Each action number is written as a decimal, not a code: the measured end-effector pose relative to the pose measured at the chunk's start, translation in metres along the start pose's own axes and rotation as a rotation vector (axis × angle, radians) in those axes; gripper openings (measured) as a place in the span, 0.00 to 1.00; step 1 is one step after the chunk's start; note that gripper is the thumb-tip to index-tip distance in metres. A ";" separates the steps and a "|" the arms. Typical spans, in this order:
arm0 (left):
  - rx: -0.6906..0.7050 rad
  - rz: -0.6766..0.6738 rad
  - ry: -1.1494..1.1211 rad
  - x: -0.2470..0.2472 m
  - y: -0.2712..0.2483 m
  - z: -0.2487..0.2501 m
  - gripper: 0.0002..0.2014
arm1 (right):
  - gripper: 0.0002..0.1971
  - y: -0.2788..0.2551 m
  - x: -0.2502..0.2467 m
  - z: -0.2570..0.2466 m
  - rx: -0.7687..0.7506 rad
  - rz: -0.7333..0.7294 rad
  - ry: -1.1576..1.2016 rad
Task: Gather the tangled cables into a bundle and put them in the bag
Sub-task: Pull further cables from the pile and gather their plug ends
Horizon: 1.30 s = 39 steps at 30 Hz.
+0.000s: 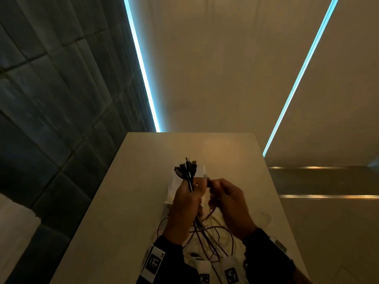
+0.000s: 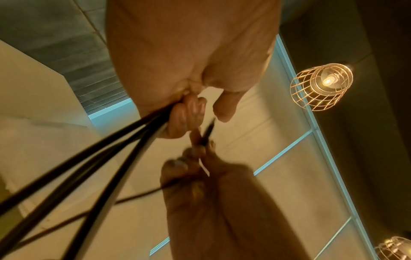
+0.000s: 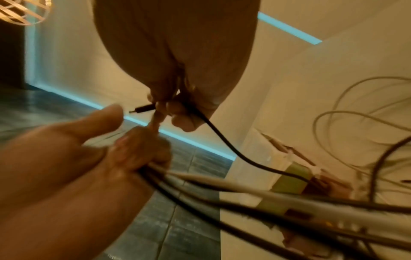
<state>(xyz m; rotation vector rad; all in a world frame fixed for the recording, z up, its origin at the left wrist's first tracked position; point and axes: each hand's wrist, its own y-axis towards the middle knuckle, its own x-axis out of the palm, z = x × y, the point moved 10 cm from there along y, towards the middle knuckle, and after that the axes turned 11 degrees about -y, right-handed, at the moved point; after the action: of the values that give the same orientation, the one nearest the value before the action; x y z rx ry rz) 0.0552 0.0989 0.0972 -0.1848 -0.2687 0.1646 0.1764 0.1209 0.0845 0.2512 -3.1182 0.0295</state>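
Over the pale table (image 1: 123,201), my left hand (image 1: 193,189) grips a bundle of cables (image 1: 185,170), whose dark plug ends fan out above the fist. Its fingers (image 2: 189,112) curl round black cords (image 2: 89,158). Beside it my right hand (image 1: 213,185) pinches the plug end of a single black cable (image 3: 144,109) between thumb and fingers (image 3: 177,112), close to the left thumb (image 3: 104,114). Cable tails (image 1: 213,234), dark and whitish, hang in tangled loops onto the table. A pale flat bag (image 1: 174,183) lies on the table under both hands, mostly hidden.
The table is narrow; its left edge (image 1: 90,201) drops to dark tiled floor (image 1: 41,119). Loose whitish cable loops (image 3: 347,119) lie on the table to the right. A greenish packet (image 3: 291,179) sits by the bag. Wire cage lamps (image 2: 322,86) hang overhead.
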 end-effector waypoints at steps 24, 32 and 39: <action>0.095 0.056 -0.337 -0.022 -0.007 0.034 0.22 | 0.13 -0.012 0.049 -0.001 -0.133 -0.368 -0.177; 0.088 0.046 -0.400 -0.049 0.000 0.036 0.19 | 0.13 0.000 0.062 0.043 -0.170 -0.377 -0.408; 0.136 0.127 -0.448 -0.069 -0.005 0.040 0.18 | 0.13 -0.001 0.067 0.089 -0.159 -0.358 -0.528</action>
<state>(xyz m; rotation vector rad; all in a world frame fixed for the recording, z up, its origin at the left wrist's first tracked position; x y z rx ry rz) -0.0212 0.0874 0.1190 -0.0267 -0.6899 0.3497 0.1094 0.1078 -0.0037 0.9488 -3.4924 -0.3413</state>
